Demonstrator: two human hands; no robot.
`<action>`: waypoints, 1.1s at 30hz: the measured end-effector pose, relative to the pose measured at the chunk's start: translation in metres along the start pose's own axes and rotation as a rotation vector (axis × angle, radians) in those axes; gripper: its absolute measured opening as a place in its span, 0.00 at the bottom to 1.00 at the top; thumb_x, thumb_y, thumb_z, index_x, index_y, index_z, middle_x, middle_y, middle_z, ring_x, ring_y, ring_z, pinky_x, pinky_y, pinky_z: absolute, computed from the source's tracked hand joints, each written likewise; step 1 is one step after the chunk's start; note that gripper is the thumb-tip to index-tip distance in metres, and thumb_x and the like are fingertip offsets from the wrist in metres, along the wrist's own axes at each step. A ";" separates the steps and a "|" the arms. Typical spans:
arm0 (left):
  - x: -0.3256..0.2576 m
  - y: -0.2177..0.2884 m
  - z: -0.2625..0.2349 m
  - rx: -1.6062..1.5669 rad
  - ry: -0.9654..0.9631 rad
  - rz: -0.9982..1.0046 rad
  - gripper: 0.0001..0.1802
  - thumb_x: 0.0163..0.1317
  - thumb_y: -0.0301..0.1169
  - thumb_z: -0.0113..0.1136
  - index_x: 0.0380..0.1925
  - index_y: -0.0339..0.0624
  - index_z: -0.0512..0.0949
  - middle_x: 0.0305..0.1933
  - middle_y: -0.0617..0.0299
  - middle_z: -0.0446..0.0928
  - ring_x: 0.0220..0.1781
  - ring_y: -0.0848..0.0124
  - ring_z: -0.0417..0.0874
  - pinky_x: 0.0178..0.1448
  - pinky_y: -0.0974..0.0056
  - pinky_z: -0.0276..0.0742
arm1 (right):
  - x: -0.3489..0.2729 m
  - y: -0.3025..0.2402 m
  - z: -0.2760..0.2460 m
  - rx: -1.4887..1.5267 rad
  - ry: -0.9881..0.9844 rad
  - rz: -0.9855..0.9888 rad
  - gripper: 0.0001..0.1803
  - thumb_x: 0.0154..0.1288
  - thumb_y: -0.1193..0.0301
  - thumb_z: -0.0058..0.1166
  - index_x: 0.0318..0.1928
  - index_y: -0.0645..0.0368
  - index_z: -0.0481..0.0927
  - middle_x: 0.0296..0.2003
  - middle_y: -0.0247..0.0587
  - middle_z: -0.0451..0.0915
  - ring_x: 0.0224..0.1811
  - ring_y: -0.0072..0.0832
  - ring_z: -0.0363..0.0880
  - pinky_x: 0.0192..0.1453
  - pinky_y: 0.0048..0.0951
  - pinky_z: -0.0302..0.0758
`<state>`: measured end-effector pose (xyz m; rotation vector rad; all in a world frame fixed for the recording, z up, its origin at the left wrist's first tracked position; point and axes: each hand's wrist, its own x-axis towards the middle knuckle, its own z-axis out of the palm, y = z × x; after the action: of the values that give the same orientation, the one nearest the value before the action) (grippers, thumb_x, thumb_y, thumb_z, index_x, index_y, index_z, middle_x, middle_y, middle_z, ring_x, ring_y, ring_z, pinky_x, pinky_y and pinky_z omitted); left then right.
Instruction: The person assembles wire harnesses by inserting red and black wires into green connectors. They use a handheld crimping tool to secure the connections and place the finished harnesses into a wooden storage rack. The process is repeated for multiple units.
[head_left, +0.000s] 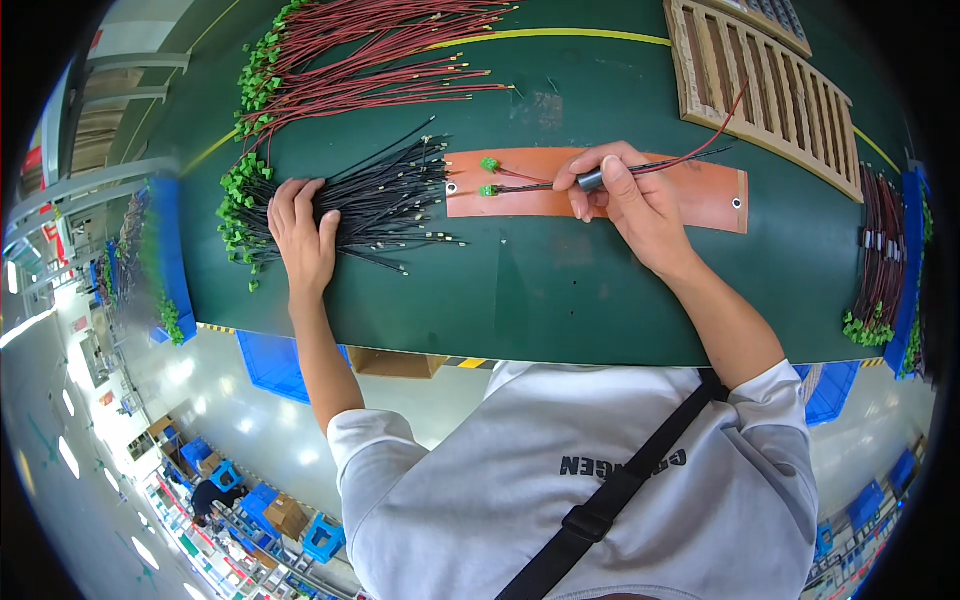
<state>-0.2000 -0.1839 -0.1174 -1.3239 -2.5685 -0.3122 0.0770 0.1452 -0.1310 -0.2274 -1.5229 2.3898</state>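
Green bench (560, 290): black wires (380, 200), red wires (370, 60), orange mat (700, 200), slatted tray (770, 90).

A bundle of red wires with green plastic connectors (350, 60) lies at the far left of the green desk (560, 290). A slatted wooden rack (770, 85) sits toward the far right corner. Dark wires, possibly banded, (880, 260) lie along the right edge.

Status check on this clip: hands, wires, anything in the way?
Left hand flat on black wire bundle. Right hand pinching dark sleeve on red-black wire pair over orange mat. Nothing blocking.
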 end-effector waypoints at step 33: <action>0.107 0.195 -0.038 0.263 0.184 1.093 0.23 0.60 0.33 0.57 0.55 0.42 0.82 0.52 0.60 0.82 0.45 0.69 0.78 0.46 0.63 0.74 | 0.006 -0.015 0.011 -0.734 -0.205 -0.010 0.15 0.81 0.61 0.51 0.47 0.62 0.78 0.36 0.53 0.84 0.38 0.48 0.84 0.43 0.45 0.78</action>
<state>-0.0965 -0.0026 -0.0329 -2.1677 -1.3573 0.1084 0.0701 0.1438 -0.1121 -0.1234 -2.4347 1.7824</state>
